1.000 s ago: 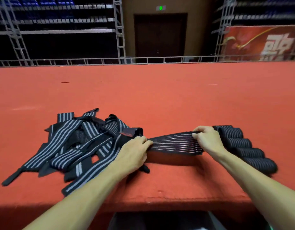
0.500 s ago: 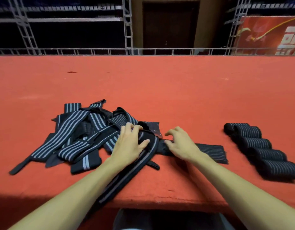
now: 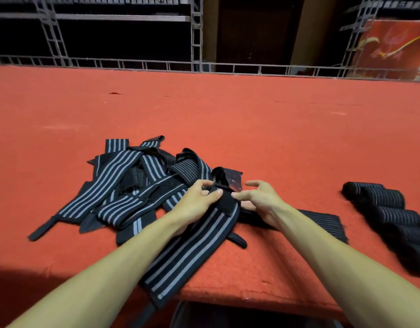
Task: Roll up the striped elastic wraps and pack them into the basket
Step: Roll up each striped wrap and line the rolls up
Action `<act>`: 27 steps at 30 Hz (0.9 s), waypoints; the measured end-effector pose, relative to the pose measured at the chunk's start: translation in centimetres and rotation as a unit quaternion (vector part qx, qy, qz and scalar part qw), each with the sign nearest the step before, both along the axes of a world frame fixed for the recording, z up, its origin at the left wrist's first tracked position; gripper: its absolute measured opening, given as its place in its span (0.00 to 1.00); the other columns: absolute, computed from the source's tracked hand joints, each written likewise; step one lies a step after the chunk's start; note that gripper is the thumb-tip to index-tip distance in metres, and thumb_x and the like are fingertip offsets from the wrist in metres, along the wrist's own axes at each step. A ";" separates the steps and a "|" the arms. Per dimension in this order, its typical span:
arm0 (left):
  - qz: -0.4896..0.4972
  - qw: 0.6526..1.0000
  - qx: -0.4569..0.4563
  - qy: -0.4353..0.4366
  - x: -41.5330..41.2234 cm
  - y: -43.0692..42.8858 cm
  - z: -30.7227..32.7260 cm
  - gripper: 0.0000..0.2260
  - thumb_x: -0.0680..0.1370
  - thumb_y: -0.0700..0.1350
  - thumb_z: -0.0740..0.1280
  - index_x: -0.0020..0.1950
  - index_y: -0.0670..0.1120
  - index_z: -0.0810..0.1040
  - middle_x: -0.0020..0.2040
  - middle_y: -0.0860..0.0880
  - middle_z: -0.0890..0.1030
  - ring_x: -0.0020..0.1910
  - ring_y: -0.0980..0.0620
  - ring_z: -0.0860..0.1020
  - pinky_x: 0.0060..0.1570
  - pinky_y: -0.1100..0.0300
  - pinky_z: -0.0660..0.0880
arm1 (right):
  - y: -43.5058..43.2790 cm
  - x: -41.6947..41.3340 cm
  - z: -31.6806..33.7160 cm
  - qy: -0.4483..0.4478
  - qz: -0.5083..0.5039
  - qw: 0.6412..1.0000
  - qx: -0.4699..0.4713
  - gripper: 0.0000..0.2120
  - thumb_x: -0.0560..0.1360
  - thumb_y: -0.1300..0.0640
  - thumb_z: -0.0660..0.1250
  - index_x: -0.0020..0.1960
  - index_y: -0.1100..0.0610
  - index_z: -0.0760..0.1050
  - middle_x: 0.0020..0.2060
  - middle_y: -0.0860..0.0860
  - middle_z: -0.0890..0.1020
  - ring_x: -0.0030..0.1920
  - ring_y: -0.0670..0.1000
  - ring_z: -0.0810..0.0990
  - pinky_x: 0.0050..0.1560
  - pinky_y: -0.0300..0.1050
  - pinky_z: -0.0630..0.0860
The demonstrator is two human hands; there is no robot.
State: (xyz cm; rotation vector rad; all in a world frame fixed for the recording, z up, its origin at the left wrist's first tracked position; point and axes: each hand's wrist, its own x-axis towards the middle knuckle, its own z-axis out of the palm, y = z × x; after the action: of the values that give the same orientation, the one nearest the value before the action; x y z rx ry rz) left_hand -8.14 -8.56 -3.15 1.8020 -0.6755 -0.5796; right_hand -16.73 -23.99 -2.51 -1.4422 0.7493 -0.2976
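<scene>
Left hand (image 3: pixel 197 204) pinching striped wrap (image 3: pixel 192 247) end, right hand (image 3: pixel 263 202) loose-fingered beside it — rolled wraps (image 3: pixel 388 214) at right

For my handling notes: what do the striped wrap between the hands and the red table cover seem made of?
Striped wrap: likely woven elastic fabric, matte; it drapes limply over the edge. Table cover: probably felt or carpet, matte red, no shine.

Event hall stage: red-carpeted platform (image 3: pixel 251 119), metal truss railing (image 3: pixel 157 65), red banner (image 3: pixel 393 48).
</scene>
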 end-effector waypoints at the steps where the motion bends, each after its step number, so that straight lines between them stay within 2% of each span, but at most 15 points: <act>1: 0.010 1.000 -0.011 0.017 -0.1 -0.1 0.1 0.22 0.74 0.57 0.67 0.66 0.52 0.70 0.63 0.47 0.77 0.58 0.51 0.78 0.63 0.50 0.73 | 0.1 -0.1 0.4 -0.018 -0.017 0.999 0.022 0.32 0.67 0.74 0.72 0.67 0.63 0.65 0.47 0.60 0.80 0.45 0.55 0.83 0.51 0.47 0.79; 4: 0.047 0.997 -0.030 0.048 -0.2 -0.1 0.6 0.16 0.78 0.47 0.67 0.65 0.49 0.74 0.62 0.48 0.77 0.57 0.52 0.78 0.61 0.55 0.74 | 0.4 -0.2 1.4 -0.065 -0.062 0.992 0.087 0.31 0.65 0.81 0.68 0.66 0.68 0.67 0.45 0.63 0.78 0.46 0.59 0.82 0.50 0.47 0.78; 6: 0.049 0.996 -0.025 0.063 0.0 0.0 1.3 0.19 0.77 0.41 0.68 0.67 0.47 0.72 0.60 0.45 0.79 0.55 0.50 0.79 0.58 0.54 0.76 | 0.9 -0.3 1.9 -0.059 -0.075 0.992 0.086 0.22 0.65 0.80 0.68 0.59 0.73 0.72 0.46 0.64 0.80 0.48 0.60 0.81 0.49 0.45 0.78; 8: 0.043 0.998 -0.008 0.040 0.3 0.1 1.7 0.22 0.75 0.39 0.70 0.68 0.46 0.70 0.59 0.43 0.80 0.55 0.48 0.80 0.61 0.51 0.75 | 1.4 -0.3 2.3 -0.041 -0.071 0.994 0.076 0.15 0.66 0.78 0.70 0.52 0.73 0.74 0.40 0.61 0.80 0.39 0.55 0.80 0.38 0.40 0.76; 10: 0.041 0.999 0.019 0.009 0.5 0.2 1.7 0.26 0.72 0.41 0.73 0.69 0.47 0.70 0.58 0.42 0.80 0.55 0.47 0.81 0.61 0.49 0.74 | 1.5 -0.3 2.6 -0.036 -0.050 0.996 0.068 0.16 0.66 0.75 0.72 0.52 0.66 0.75 0.35 0.58 0.79 0.28 0.49 0.76 0.26 0.36 0.70; 11: 0.044 0.999 0.030 -0.002 0.5 0.2 1.7 0.26 0.71 0.42 0.74 0.68 0.48 0.71 0.57 0.43 0.81 0.54 0.47 0.81 0.61 0.49 0.75 | 1.5 -0.3 2.6 -0.028 -0.041 0.997 0.054 0.17 0.66 0.74 0.73 0.53 0.65 0.76 0.35 0.58 0.79 0.27 0.48 0.76 0.25 0.37 0.68; 13: 0.047 0.998 0.038 -0.012 0.5 0.3 1.6 0.24 0.70 0.41 0.75 0.65 0.50 0.75 0.54 0.43 0.81 0.51 0.48 0.81 0.60 0.50 0.75 | 1.4 -0.3 2.5 -0.020 -0.039 0.999 0.027 0.17 0.68 0.73 0.72 0.55 0.64 0.75 0.40 0.58 0.82 0.34 0.51 0.80 0.30 0.39 0.74; 15: 0.036 0.999 0.029 -0.010 0.5 0.6 1.8 0.23 0.69 0.43 0.77 0.62 0.49 0.77 0.48 0.45 0.81 0.43 0.52 0.82 0.59 0.54 0.76 | 1.3 -0.3 2.5 -0.033 -0.048 0.998 0.018 0.17 0.71 0.74 0.68 0.57 0.62 0.73 0.42 0.57 0.81 0.39 0.53 0.81 0.28 0.41 0.76; 17: 0.016 1.000 0.017 -0.009 0.4 0.8 2.3 0.24 0.68 0.44 0.78 0.62 0.49 0.76 0.38 0.50 0.79 0.31 0.60 0.77 0.49 0.61 0.76 | 1.1 -0.5 2.7 -0.050 -0.052 0.997 0.006 0.17 0.73 0.74 0.66 0.57 0.60 0.72 0.41 0.55 0.81 0.38 0.51 0.80 0.31 0.43 0.78; 18: 0.012 1.000 0.015 -0.012 0.2 0.7 2.5 0.24 0.69 0.45 0.77 0.63 0.48 0.76 0.33 0.52 0.77 0.26 0.62 0.74 0.46 0.59 0.77 | 0.9 -0.7 2.8 -0.061 -0.054 0.997 0.002 0.17 0.74 0.74 0.65 0.57 0.59 0.72 0.41 0.55 0.81 0.38 0.51 0.80 0.35 0.45 0.79; 20: 0.005 1.000 0.004 -0.016 0.1 0.5 2.9 0.24 0.71 0.47 0.76 0.64 0.47 0.74 0.26 0.56 0.73 0.22 0.62 0.68 0.41 0.55 0.77 | 0.4 -1.1 3.2 -0.087 -0.064 0.994 0.007 0.17 0.74 0.75 0.63 0.58 0.60 0.72 0.40 0.55 0.80 0.37 0.50 0.80 0.37 0.47 0.79; 22: -0.013 1.000 -0.019 -0.014 0.2 0.2 3.1 0.22 0.72 0.45 0.74 0.65 0.46 0.75 0.24 0.57 0.72 0.21 0.60 0.65 0.30 0.64 0.71 | -0.3 -1.6 3.6 -0.099 -0.090 0.991 0.010 0.16 0.75 0.76 0.60 0.57 0.60 0.74 0.38 0.54 0.80 0.35 0.49 0.78 0.32 0.42 0.77; 24: -0.018 0.998 -0.016 -0.052 0.2 -0.2 3.0 0.20 0.73 0.44 0.74 0.64 0.46 0.76 0.24 0.57 0.73 0.22 0.62 0.67 0.36 0.66 0.67 | -1.2 -2.3 3.8 -0.104 -0.127 0.986 0.009 0.16 0.75 0.76 0.58 0.55 0.60 0.76 0.38 0.54 0.80 0.35 0.50 0.78 0.32 0.41 0.76; 26: -0.013 0.984 0.020 -0.174 0.3 -0.7 2.9 0.18 0.72 0.43 0.74 0.62 0.50 0.79 0.29 0.56 0.75 0.28 0.62 0.72 0.38 0.68 0.67 | -2.3 -3.2 3.7 -0.091 -0.152 0.984 -0.010 0.17 0.74 0.76 0.56 0.53 0.61 0.77 0.40 0.56 0.81 0.36 0.52 0.79 0.37 0.44 0.78; 27: -0.009 0.968 0.042 -0.249 0.3 -1.0 2.9 0.17 0.73 0.42 0.73 0.61 0.51 0.80 0.33 0.55 0.78 0.33 0.60 0.74 0.40 0.68 0.68 | -2.7 -3.6 3.6 -0.078 -0.158 0.984 -0.027 0.17 0.74 0.76 0.55 0.51 0.60 0.77 0.39 0.57 0.81 0.35 0.52 0.78 0.34 0.44 0.78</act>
State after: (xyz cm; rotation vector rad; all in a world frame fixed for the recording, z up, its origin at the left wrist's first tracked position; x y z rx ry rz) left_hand -7.86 -9.58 -0.25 2.0433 -1.0162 -0.1607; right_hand -20.37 -26.73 1.09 -1.3319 0.8462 -0.6711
